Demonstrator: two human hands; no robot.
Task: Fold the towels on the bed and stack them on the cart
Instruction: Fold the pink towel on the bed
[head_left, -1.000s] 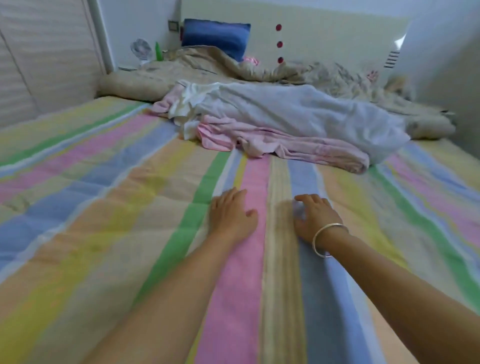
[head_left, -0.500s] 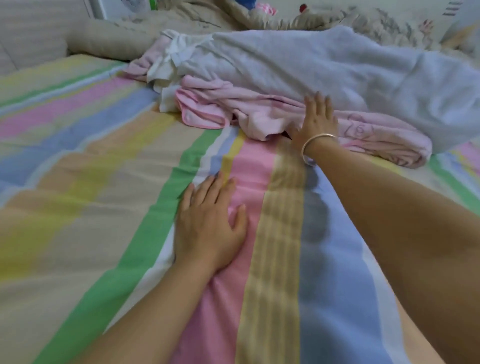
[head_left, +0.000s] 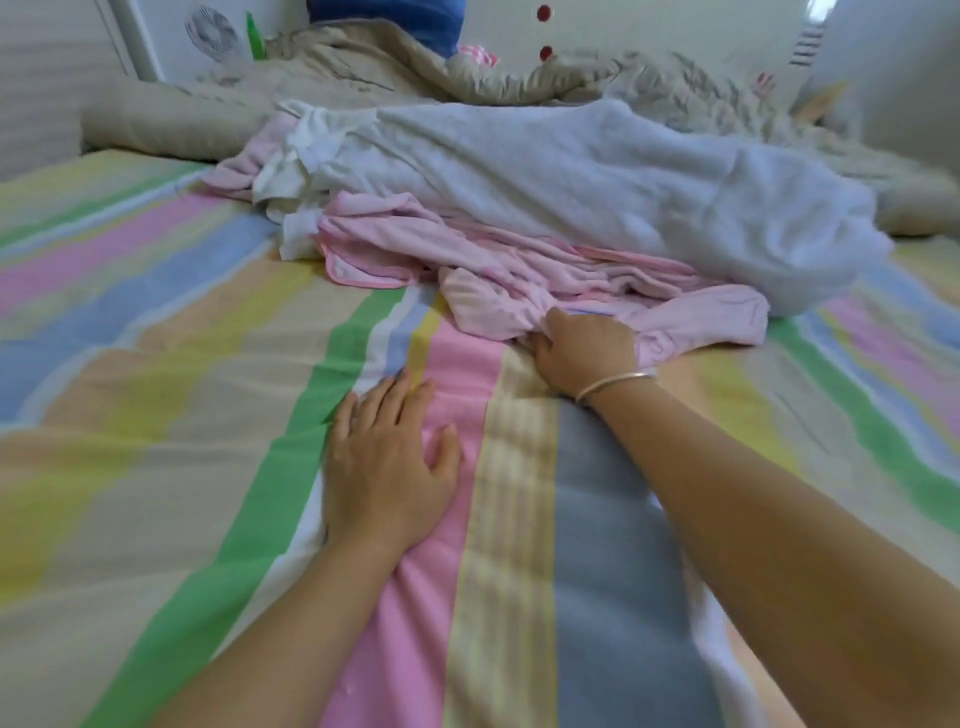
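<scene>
Pressing flat on the pastel striped cotton bedsheet (head_left: 156, 467), the left hand (head_left: 387, 467) lies with straight, spread fingers and holds nothing. To its right the right hand (head_left: 584, 348), a thin silver bangle (head_left: 615, 384) at its wrist, has its fingers curled into the near edge of the crumpled pink terry towel (head_left: 519, 270). That towel lies at the front of a heap in the middle of the sheet, partly under a large pale grey-white fluffy towel (head_left: 597, 176), with a small white cloth (head_left: 293, 166) tangled at the heap's left end. A one-handed pull will likely drag the white cloth and the grey-white towel along, or bunch the sheet, and the bangle could snag the terry loops. The sheet's left half offers broad bare room for spreading and folding. Behind the heap a rumpled beige quilt (head_left: 363, 67) closes off the far side, and on the right a narrower strip runs toward the pale wall (head_left: 914, 78). The cart is not in view.
</scene>
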